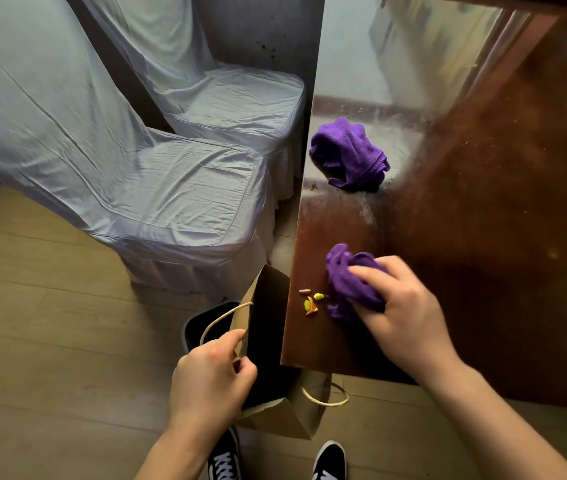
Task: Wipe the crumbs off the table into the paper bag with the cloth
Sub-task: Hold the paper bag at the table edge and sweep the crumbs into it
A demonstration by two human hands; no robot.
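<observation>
A: While the shoes [226, 462] are seen at the bottom edge, the paper bag [268, 341] is held open just above them by the left hand [206, 379]. Fingers state?

B: Thumb and fingers are pinched on the bag's near rim beside the rope handle [221, 315]. The mouth is kept against the table [483, 271] edge, slightly below the top.

A: Right hand [403, 313]?

B: Curled over the bunched purple cloth [348, 282], fingers pressed together on top of it and closed around the wad. The cloth is pressed flat on the table near the left edge.

A: Crumbs [311, 301]?

B: A small cluster, yellow-green and orange bits plus one brown piece, lying between cloth and table edge, just beside the cloth, directly across from the bag mouth.

A: Step advice?

B: One short sweep leftward is judged enough. The cloth's lower edge should be kept down so nothing is skipped under it. The bag rim should be kept tight to the edge so bits are not dropped to the floor. The brown piece, farthest out, could be flicked past the bag if the sweep is rushed.

A: Farther?

B: A second purple cloth [349, 154] is left bunched farther up the table, untouched. Two covered chairs [188, 188] are standing beyond the bag.
</observation>
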